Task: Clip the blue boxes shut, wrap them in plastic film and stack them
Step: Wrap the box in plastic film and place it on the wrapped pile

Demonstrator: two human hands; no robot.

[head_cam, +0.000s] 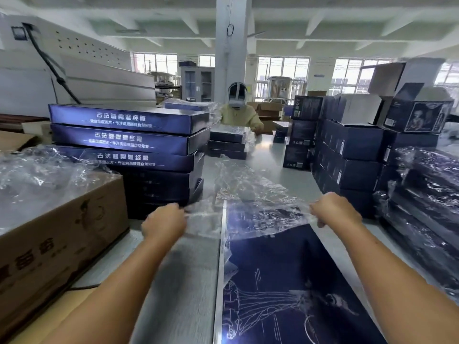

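Reaching forward with both arms, pinching plastic film (260,214) in left hand (164,220) and right hand (334,209), holding it spread over the far end of a blue box (285,281) lying flat on the table (173,269). Bearing blurred white Chinese lettering on stacked boxes (129,135) at left.

Both bare arms reach forward from the lower edge of view, well apart. The left hand (164,223) and the right hand (334,209) lie knuckles up, fingers curled, each pinching one end of the plastic film (260,212) stretched between them.
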